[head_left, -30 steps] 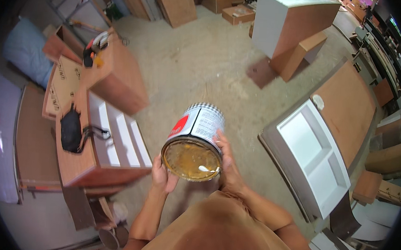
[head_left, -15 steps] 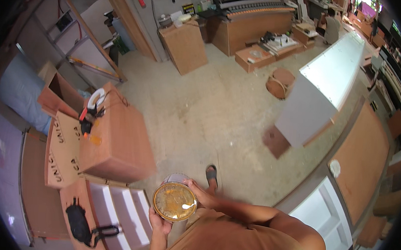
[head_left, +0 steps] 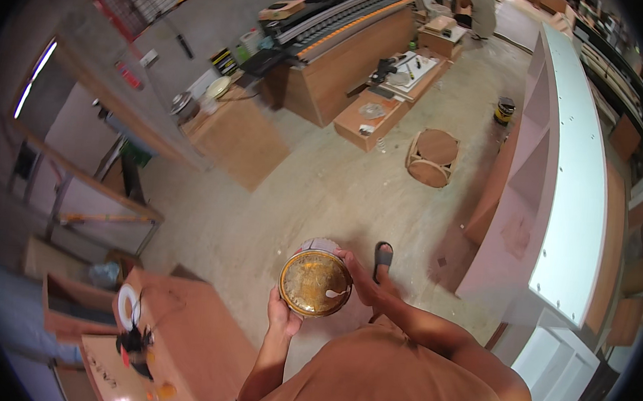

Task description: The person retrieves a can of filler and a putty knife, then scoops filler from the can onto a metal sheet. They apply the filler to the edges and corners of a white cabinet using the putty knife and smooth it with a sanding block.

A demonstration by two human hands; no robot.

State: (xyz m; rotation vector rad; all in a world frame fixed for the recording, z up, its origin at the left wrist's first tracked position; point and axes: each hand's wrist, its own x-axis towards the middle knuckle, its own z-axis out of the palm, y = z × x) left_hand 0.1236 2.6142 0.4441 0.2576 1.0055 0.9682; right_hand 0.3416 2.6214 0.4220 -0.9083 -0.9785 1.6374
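Observation:
A round tin can [head_left: 315, 283] with a stained amber-gold lid and rim is carried in front of my body, its top facing up at me. My left hand [head_left: 283, 315] grips the can's lower left side. On the opposite side, my right hand [head_left: 358, 277] is pressed against the upper right of the can. A white glint lies on the lid, and part of the can's pale, printed side shows beyond the far rim. The can's underside is hidden.
Left of me stands a wooden cabinet [head_left: 204, 334] with tools and tape on top. A long white-topped shelf unit [head_left: 574, 166] runs along the right. Ahead are a round wooden frame [head_left: 434, 158], a low wooden box [head_left: 372, 118] and a dark can [head_left: 504, 110]. A person [head_left: 482, 14] is far back.
My view has swung to the right and I have moved forward past the left cabinet. Both hands keep hold of the can. The visible foot has moved.

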